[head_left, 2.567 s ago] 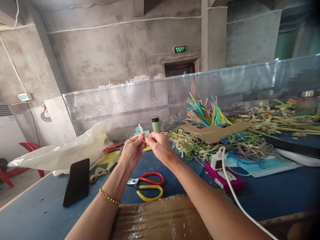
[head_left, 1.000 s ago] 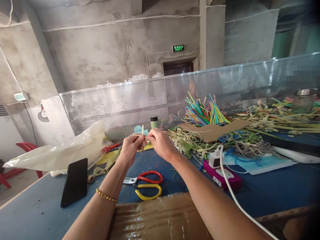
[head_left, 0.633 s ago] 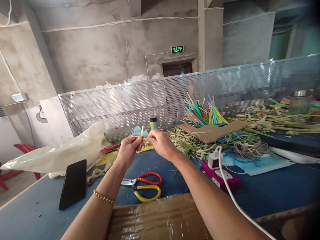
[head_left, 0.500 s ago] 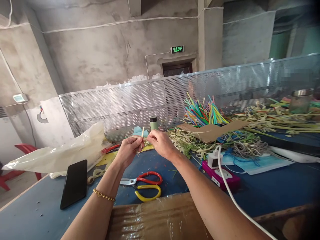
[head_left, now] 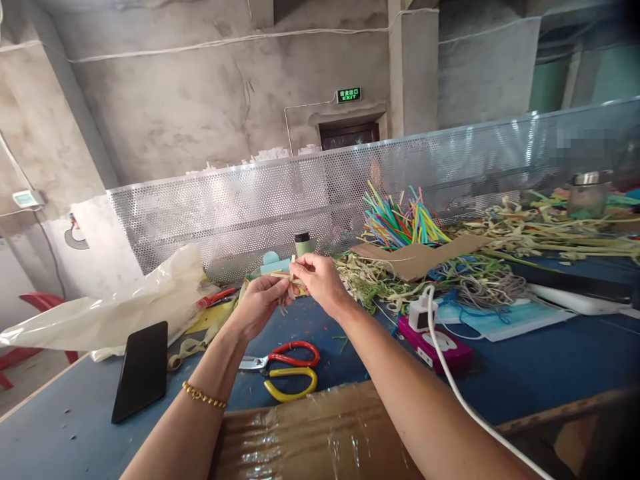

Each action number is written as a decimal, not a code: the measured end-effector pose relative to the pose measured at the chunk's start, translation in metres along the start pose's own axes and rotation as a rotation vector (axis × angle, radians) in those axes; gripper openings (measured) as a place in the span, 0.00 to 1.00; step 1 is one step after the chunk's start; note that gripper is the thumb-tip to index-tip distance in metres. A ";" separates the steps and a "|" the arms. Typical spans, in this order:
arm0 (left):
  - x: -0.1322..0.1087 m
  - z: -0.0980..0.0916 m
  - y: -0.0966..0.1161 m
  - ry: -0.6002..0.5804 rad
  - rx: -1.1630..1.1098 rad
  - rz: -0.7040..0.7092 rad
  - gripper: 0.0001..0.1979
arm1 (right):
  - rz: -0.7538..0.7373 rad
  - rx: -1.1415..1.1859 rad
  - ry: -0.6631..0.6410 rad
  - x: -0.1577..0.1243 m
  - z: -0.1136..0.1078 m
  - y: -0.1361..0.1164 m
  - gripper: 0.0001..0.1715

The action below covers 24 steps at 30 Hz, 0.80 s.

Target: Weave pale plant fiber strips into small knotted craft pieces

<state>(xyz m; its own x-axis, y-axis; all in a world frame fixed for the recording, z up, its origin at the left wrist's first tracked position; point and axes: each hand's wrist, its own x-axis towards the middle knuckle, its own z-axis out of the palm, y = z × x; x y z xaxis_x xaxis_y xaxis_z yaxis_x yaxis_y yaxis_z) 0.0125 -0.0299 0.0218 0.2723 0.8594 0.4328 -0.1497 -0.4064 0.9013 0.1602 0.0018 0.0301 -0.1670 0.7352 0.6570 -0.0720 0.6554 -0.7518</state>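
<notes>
L hand [head_left: 263, 303] & R hand [head_left: 320, 283] are up close tog., mid-view, just above the table [head_left: 345, 370]. L has thumb & fingers closed on thin pale strips [head_left: 293, 259]; R pinches the same bit from the other side, fingertips right by my L thumb. One strip end pokes up approx. vertical by my R fingers, another sticks out to the L, roughly horiz., & loose ends hang below. Can't tell exactly how the strips cross, fingers hide it.

Gold bead bracelet [head_left: 204, 395] on my L wrist. Scissors [head_left: 267, 364] lie on the table betw. my forearms, 1 red & 1 yellow handle, blades pointing L. Nearest me, a brown cardboard piece [head_left: 320, 433] w/ shiny tape. Black phone [head_left: 141, 371] lies L of my L forearm, clear plastic bag [head_left: 145, 300] behind it.

Just past my hands: green bottle [head_left: 303, 246] w/ black lid, upright. To the R, a heap of greenish-pale fibres [head_left: 367, 287], w/ a bunch of multicol. sticks [head_left: 400, 223] behind a bent cardboard scrap [head_left: 420, 258]. R of my R forearm: purple power block [head_left: 450, 353] w/ white plug [head_left: 420, 317] & cable, blue mask [head_left: 525, 321] nearby.
</notes>
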 end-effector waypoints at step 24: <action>0.005 0.016 -0.008 0.188 -0.148 0.001 0.08 | 0.228 0.332 0.132 -0.003 0.016 0.010 0.09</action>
<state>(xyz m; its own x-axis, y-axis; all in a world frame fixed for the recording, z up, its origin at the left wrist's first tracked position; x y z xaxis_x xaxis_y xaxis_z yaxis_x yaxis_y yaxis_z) 0.0300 -0.0271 0.0169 0.0921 0.9072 0.4105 -0.2910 -0.3697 0.8824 0.1440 0.0033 0.0192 -0.0897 0.8849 0.4570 -0.3643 0.3979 -0.8420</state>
